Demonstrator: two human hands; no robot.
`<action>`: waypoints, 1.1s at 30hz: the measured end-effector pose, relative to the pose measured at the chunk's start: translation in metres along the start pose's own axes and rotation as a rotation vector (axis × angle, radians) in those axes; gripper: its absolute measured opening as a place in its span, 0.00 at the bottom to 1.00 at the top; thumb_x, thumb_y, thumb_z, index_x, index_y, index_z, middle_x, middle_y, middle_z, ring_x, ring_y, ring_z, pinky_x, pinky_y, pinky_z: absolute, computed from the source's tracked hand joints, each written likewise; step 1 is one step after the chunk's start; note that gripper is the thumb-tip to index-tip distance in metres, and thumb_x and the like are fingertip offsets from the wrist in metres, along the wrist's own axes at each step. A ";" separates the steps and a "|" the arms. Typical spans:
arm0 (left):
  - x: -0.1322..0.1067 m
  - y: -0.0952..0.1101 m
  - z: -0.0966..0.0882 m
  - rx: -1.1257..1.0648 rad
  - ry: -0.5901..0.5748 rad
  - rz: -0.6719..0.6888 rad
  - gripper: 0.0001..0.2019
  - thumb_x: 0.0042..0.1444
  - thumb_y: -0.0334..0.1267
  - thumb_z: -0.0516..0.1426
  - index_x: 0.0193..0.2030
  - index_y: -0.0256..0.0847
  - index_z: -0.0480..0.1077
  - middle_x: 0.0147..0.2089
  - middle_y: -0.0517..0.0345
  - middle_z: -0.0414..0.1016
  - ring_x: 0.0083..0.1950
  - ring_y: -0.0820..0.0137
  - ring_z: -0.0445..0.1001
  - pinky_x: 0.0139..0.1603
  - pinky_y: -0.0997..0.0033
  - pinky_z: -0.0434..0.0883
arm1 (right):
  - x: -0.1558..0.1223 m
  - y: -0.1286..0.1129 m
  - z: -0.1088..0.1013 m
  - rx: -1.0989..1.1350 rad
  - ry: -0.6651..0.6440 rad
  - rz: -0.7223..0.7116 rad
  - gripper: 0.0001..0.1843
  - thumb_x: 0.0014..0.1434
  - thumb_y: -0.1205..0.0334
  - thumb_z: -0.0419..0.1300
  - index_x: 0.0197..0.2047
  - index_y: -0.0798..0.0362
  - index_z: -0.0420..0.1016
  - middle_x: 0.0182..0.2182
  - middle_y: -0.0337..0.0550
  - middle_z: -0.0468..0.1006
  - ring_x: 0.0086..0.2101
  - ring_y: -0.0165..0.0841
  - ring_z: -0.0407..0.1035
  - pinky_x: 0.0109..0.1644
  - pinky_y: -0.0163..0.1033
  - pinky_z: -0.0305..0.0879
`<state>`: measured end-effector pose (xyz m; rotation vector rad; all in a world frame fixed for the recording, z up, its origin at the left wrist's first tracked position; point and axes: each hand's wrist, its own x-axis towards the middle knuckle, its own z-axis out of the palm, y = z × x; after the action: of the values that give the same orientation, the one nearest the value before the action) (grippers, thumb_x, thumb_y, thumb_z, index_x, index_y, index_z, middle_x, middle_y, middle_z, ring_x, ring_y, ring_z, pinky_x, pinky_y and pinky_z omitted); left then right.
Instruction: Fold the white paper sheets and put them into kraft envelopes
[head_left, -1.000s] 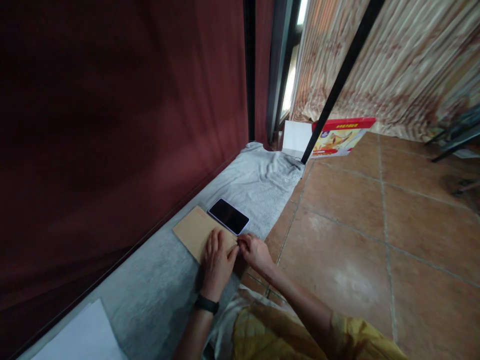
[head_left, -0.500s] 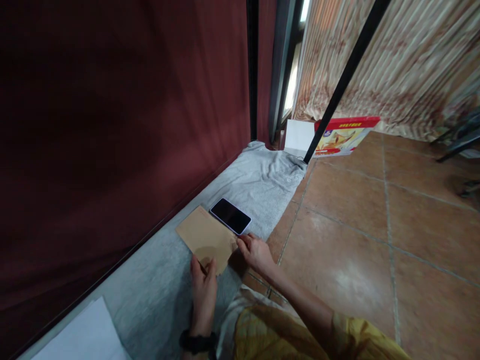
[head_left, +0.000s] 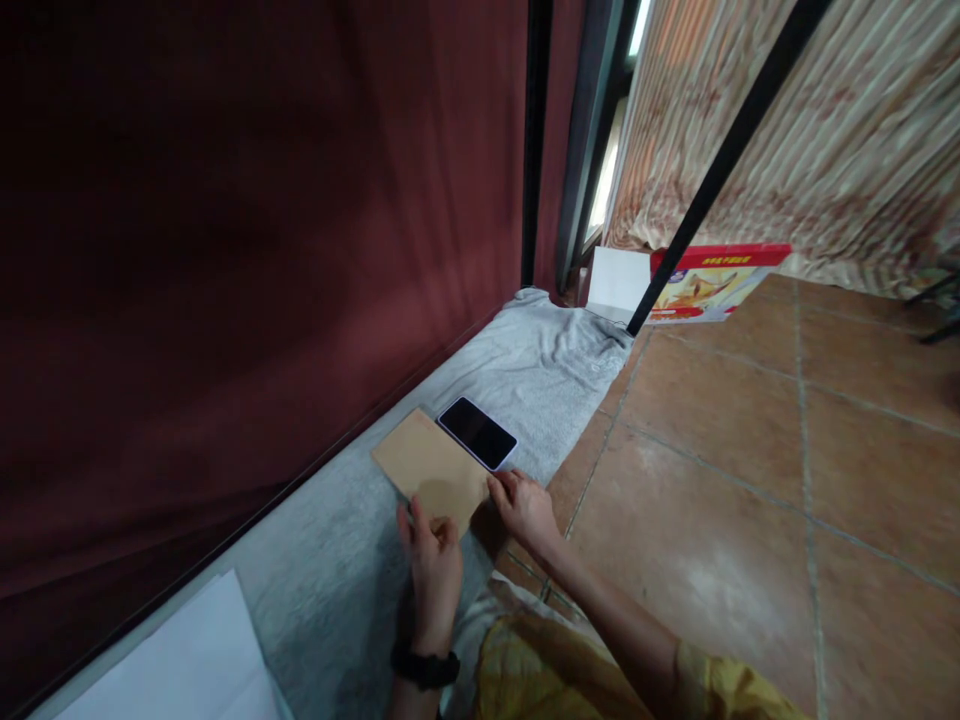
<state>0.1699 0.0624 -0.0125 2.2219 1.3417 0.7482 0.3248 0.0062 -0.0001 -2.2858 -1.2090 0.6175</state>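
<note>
A flat brown kraft-paper piece (head_left: 435,465), like an envelope or a thin booklet, lies on the grey cloth; faint reddish print shows near its far corner. My right hand (head_left: 525,508) pinches its right corner between thumb and fingers. My left hand (head_left: 435,570), with a dark band on the wrist, is at its near edge, fingers apart; whether the fingertips touch the paper I cannot tell. Along the paper's far right side lies a phone (head_left: 478,433) with a dark screen and a pale lilac rim.
The grey cloth (head_left: 322,560) covers a narrow ledge beside a dark red curtain (head_left: 300,250). White sheets (head_left: 187,660) lie at lower left. A black pole (head_left: 720,170) slants down to the cloth's far end, by a red and white box (head_left: 712,285) above the tiled floor (head_left: 697,480).
My left hand has loosened from the paper's near edge, and its fingers have spread. My right hand keeps its pinch. The whole view has shifted slightly, so things appear farther right.
</note>
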 end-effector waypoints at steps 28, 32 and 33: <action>0.016 0.032 0.052 0.377 -0.051 0.007 0.28 0.66 0.34 0.48 0.73 0.33 0.55 0.75 0.39 0.55 0.76 0.53 0.52 0.74 0.42 0.53 | 0.003 0.023 0.028 -0.044 0.137 -0.113 0.15 0.70 0.54 0.49 0.46 0.51 0.74 0.39 0.45 0.82 0.36 0.36 0.76 0.38 0.36 0.61; 0.016 0.035 0.044 0.313 -0.062 -0.015 0.29 0.65 0.33 0.48 0.73 0.31 0.55 0.76 0.38 0.53 0.77 0.52 0.50 0.75 0.43 0.54 | 0.001 0.025 0.030 -0.083 0.163 -0.190 0.17 0.72 0.55 0.47 0.47 0.51 0.75 0.41 0.47 0.81 0.39 0.37 0.75 0.42 0.37 0.63; 0.014 0.035 0.041 0.279 -0.056 -0.007 0.29 0.65 0.32 0.48 0.73 0.31 0.53 0.76 0.37 0.52 0.77 0.52 0.49 0.75 0.43 0.54 | 0.002 0.026 0.030 -0.090 0.157 -0.198 0.17 0.72 0.56 0.47 0.48 0.51 0.75 0.41 0.47 0.81 0.40 0.37 0.75 0.43 0.37 0.63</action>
<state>0.2245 0.0563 -0.0190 2.4288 1.5027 0.5180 0.3240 0.0011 -0.0396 -2.2041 -1.3875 0.3111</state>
